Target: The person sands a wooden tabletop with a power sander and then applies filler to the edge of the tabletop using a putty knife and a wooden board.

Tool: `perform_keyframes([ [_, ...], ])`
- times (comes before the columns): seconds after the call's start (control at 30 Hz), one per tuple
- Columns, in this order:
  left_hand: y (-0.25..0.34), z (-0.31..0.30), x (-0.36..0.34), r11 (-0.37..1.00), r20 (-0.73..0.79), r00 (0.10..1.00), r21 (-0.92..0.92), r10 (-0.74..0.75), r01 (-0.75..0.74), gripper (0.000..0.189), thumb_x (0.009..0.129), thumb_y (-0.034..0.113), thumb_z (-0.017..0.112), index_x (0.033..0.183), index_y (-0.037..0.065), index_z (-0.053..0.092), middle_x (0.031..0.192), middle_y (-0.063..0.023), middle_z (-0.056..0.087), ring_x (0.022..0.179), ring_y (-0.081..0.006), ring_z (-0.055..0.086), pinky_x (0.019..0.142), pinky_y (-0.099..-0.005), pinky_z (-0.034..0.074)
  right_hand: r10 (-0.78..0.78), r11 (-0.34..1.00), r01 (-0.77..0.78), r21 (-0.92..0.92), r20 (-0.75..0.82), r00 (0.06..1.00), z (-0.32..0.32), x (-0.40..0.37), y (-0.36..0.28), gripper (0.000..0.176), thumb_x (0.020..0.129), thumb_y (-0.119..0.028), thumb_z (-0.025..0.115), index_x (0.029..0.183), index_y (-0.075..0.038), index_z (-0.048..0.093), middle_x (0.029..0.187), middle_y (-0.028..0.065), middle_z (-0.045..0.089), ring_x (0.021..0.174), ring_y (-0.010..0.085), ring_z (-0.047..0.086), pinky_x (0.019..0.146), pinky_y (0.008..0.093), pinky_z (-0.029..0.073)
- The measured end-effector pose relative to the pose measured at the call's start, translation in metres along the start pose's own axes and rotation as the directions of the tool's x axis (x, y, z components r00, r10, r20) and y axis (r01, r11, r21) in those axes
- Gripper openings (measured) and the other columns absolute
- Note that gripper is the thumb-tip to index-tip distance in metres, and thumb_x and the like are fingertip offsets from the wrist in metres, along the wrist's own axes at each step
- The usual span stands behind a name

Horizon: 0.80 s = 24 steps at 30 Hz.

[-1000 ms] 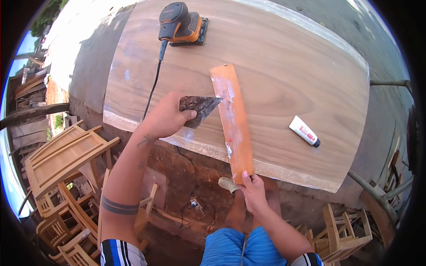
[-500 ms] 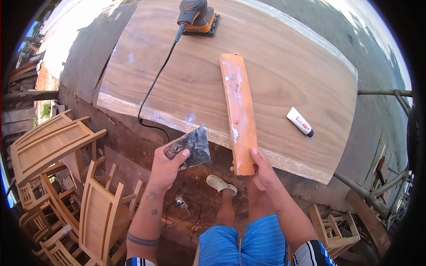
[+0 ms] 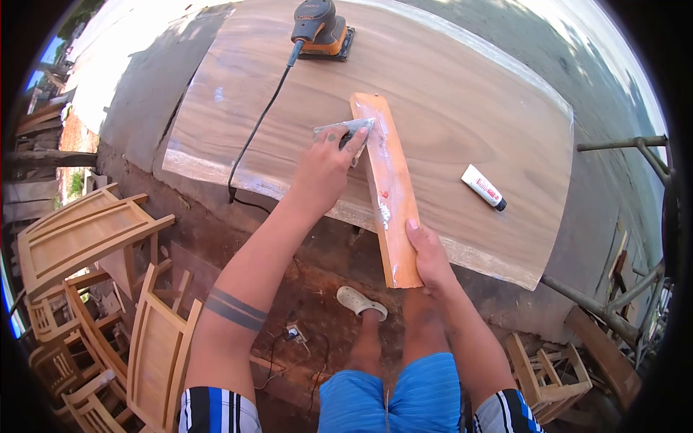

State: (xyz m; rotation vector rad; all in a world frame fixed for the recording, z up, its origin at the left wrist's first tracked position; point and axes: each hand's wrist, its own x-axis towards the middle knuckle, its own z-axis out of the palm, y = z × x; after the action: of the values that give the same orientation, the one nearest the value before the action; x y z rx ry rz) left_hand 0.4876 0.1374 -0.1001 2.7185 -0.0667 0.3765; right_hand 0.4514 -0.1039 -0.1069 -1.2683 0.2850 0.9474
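Note:
My left hand (image 3: 325,172) grips a flat metal scraper (image 3: 355,126), its edge against the upper part of a narrow wooden board (image 3: 398,198). White smears and a small red spot mark the board's face, with a thicker white dab (image 3: 385,215) below the middle. Closed around the board's lower right edge, my right hand (image 3: 430,256) holds it tilted over the tabletop's near edge; the fingers underneath are hidden. To the right, a white tube with a black cap (image 3: 483,187) lies on the large wooden tabletop (image 3: 476,123).
An orange and black sander (image 3: 323,32) stands at the tabletop's far left, its cord (image 3: 253,137) hanging over the near edge. Wooden chairs (image 3: 86,231) crowd the left. A small wooden frame (image 3: 545,379) and metal bars (image 3: 592,314) are at right. A power outlet (image 3: 296,333) lies below.
My left hand has swung up and right with the scraper, bringing it from beside the board onto its upper part. My right hand keeps holding the board, which has shifted slightly.

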Motion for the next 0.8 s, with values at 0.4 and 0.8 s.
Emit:
perform_keyframes([
  [0.4, 0.100, -0.087, -0.076, 0.917, 0.662, 0.749, -0.298, -0.001, 0.265, 0.066, 0.072, -0.017, 0.048, 0.134, 0.005, 0.054, 0.129, -0.0224, 0.060, 0.109, -0.0398, 0.063, 0.093, -0.0439, 0.052, -0.189, 0.855, 0.110, -0.507, -0.106, 0.976, -0.021, -0.078, 0.054, 0.037, 0.103, -0.035, 0.049, 0.097, 0.002, 0.049, 0.076, 0.0250, 0.062, 0.072, 0.0381, 0.065, 0.063, 0.0430, 0.047],
  [0.8, 0.117, -0.076, -0.060, 0.957, 0.837, 0.530, -0.249, 0.135, 0.150, 0.051, 0.070, -0.010, 0.060, 0.119, 0.002, 0.065, 0.112, -0.0167, 0.068, 0.100, -0.0381, 0.065, 0.085, -0.0458, 0.054, -0.191, 0.884, 0.092, -0.457, -0.174, 0.966, -0.004, -0.079, 0.064, 0.033, 0.103, -0.032, 0.049, 0.097, 0.001, 0.046, 0.077, 0.0279, 0.061, 0.074, 0.0459, 0.062, 0.065, 0.0527, 0.045],
])
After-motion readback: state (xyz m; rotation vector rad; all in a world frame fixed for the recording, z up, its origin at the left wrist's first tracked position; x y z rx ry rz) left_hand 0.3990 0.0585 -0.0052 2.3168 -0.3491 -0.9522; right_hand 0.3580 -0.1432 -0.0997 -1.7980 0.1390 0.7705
